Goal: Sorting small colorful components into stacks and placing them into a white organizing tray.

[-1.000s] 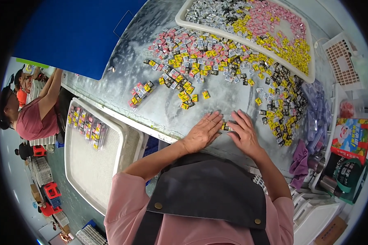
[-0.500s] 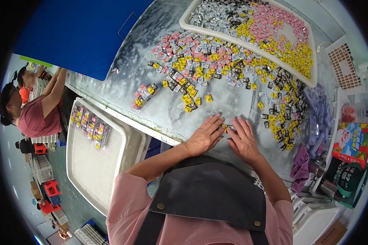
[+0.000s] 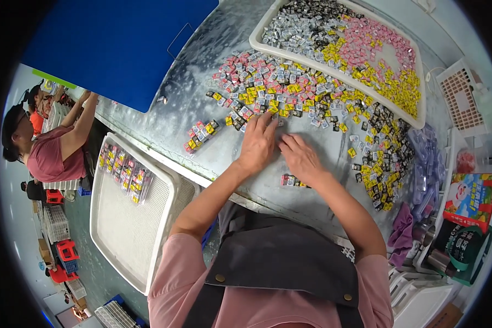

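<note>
Many small square wrapped pieces [image 3: 281,82], coloured yellow, pink, black and pale grey, lie loose across the grey tabletop [image 3: 232,153]. My left hand [image 3: 257,143] reaches into the near edge of this pile, its fingers stretched out and the tips touching pieces. To its right, my right hand [image 3: 300,157] lies low over the table with fingers extended, holding nothing that I can see. A short row of pieces [image 3: 293,181] sits close by my right wrist, partly hidden by it. Left of my hands rests a block of lined-up pieces [image 3: 200,135].
A white tray [image 3: 252,39] of pieces sorted by colour stands at the back. Packed clear sleeves [image 3: 127,172] lie in a white mesh tray [image 3: 161,235] at left. Clear plastic sleeves [image 3: 425,169] and a purple cloth [image 3: 402,229] lie right. A co-worker [image 3: 54,147] works beyond a blue board [image 3: 109,49].
Both hands have moved forward, away from my body, the left one to the pile's edge. The short row they had been around now lies behind them, near my right wrist.
</note>
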`<state>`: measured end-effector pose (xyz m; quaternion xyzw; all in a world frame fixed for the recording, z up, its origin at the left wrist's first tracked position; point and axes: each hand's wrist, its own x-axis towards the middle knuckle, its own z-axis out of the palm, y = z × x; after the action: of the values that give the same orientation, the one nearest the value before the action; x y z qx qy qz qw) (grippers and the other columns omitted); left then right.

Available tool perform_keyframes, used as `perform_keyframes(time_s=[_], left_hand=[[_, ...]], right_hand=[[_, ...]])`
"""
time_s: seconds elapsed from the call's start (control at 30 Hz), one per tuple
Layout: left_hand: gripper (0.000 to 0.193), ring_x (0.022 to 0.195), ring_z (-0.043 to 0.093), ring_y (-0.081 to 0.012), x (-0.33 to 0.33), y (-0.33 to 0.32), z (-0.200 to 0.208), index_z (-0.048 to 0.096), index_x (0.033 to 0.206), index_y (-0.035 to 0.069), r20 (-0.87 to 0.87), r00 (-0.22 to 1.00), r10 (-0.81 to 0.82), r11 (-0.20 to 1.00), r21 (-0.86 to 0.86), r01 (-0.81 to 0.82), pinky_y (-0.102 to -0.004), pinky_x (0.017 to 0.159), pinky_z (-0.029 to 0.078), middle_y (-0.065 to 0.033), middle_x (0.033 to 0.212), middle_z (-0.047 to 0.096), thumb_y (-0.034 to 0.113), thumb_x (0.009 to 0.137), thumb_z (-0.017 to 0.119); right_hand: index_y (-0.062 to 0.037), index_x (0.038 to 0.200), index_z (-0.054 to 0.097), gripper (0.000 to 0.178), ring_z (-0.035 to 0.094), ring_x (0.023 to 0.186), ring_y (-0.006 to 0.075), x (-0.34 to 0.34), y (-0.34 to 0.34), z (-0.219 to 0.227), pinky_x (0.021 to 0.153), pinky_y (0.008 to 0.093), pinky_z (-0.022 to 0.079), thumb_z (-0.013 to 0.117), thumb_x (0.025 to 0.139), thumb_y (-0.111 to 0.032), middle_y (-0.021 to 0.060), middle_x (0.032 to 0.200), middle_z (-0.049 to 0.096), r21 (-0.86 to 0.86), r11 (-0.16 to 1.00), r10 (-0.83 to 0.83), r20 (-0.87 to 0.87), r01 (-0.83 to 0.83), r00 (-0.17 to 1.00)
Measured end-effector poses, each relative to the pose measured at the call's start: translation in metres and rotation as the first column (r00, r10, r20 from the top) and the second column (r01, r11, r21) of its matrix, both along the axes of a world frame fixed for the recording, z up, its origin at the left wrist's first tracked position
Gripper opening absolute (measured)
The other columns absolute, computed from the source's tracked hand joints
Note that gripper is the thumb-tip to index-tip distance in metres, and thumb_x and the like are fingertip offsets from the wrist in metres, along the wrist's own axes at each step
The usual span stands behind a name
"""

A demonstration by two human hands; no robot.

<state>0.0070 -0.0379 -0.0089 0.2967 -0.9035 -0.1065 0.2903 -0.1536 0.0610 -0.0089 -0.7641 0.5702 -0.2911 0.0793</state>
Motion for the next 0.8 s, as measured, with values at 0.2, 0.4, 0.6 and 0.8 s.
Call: perform_keyframes(time_s=[0.2,0.4,0.6,0.8], left_hand=[[0.041,0.118,0.051,-0.0423,-0.029,-0.01,-0.017,0.061,0.124,-0.001,-0.013,0.998,0.053,0.999,0.002,-0.053,-0.05,0.104,0.042,-0.0239,0.13,0.053,0.007,0.085,0.066],[0.035,0.116,0.051,-0.0419,-0.04,0.024,-0.012,0.064,0.115,-0.001,-0.02,0.993,-0.115,0.993,-0.002,0.115,-0.0498,0.1,0.043,-0.0225,0.125,0.056,0.006,0.081,0.07],[0.043,0.111,0.054,-0.0401,-0.053,-0.004,-0.012,0.058,0.122,0.0,-0.022,0.998,-0.066,0.992,0.109,0.068,-0.0452,0.097,0.046,-0.0221,0.126,0.054,0.002,0.08,0.068],[0.045,0.12,0.052,-0.039,-0.062,-0.014,-0.015,0.061,0.126,-0.001,0.057,0.988,-0.146,0.989,-0.027,0.148,-0.0454,0.104,0.044,-0.0209,0.134,0.054,0.004,0.082,0.067]], right_hand=[[-0.0006,0.112,0.065,0.026,0.058,0.108,0.0317,-0.025,0.013,-0.009,0.091,0.0407,0.051,0.065,0.087,-0.006,0.0115,0.117,0.062,0.057,0.993,-0.094,-0.084,0.099,0.992],[-0.0016,0.112,0.065,0.025,0.06,0.103,0.0336,-0.051,0.014,-0.007,0.086,0.043,0.052,0.066,0.088,-0.008,0.0132,0.11,0.06,0.039,0.951,-0.309,0.127,0.307,0.942],[-0.0038,0.123,0.062,0.031,0.065,0.096,0.0382,-0.062,-0.016,-0.009,0.079,0.0474,0.054,0.061,0.091,-0.006,0.0162,0.115,0.056,0.052,0.936,-0.353,0.123,0.349,0.928],[-0.0098,0.129,0.06,0.037,0.064,0.09,0.0374,-0.075,-0.029,-0.006,0.076,0.0477,0.054,0.062,0.092,-0.009,0.0138,0.111,0.056,0.168,0.925,-0.319,-0.141,0.34,0.937]])
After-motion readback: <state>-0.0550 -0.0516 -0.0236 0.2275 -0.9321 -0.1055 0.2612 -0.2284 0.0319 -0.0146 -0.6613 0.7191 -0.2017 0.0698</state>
